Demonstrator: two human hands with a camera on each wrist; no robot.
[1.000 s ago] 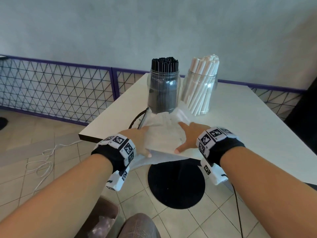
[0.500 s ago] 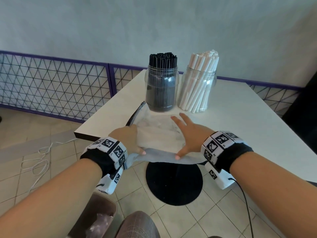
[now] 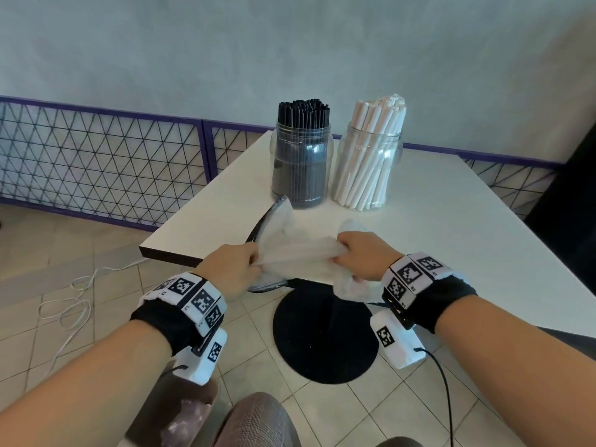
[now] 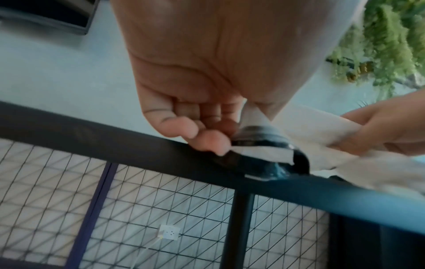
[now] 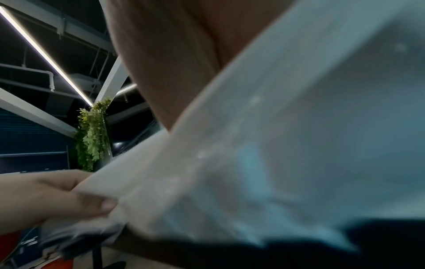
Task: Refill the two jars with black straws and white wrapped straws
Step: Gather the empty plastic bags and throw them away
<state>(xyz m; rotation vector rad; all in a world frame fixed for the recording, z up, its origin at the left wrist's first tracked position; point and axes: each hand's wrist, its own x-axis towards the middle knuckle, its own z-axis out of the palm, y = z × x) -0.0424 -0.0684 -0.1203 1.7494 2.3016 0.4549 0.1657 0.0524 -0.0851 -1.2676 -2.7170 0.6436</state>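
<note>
Two clear jars stand at the back of the white table (image 3: 451, 221): the left jar (image 3: 301, 162) is packed with black straws, the right jar (image 3: 371, 166) with white wrapped straws. In front of them, at the table's near edge, lies an emptied, translucent plastic bag (image 3: 300, 256) with a dark rim. My left hand (image 3: 254, 262) and right hand (image 3: 342, 256) both grip it, bunching it between them. In the left wrist view my left hand (image 4: 207, 138) pinches the bag (image 4: 260, 156) with curled fingers. The bag (image 5: 287, 145) fills the right wrist view, hiding my right fingers.
A purple-framed wire mesh fence (image 3: 96, 162) runs behind and left of the table. The table's black round base (image 3: 322, 333) stands on the tiled floor. A white cable (image 3: 71, 304) lies at the left. A brown bin (image 3: 180, 414) with crumpled plastic sits by my knee (image 3: 258, 424).
Both hands lay flat on the spread bag before; now their fingers have curled and gathered it into a bunch at the table's near edge.
</note>
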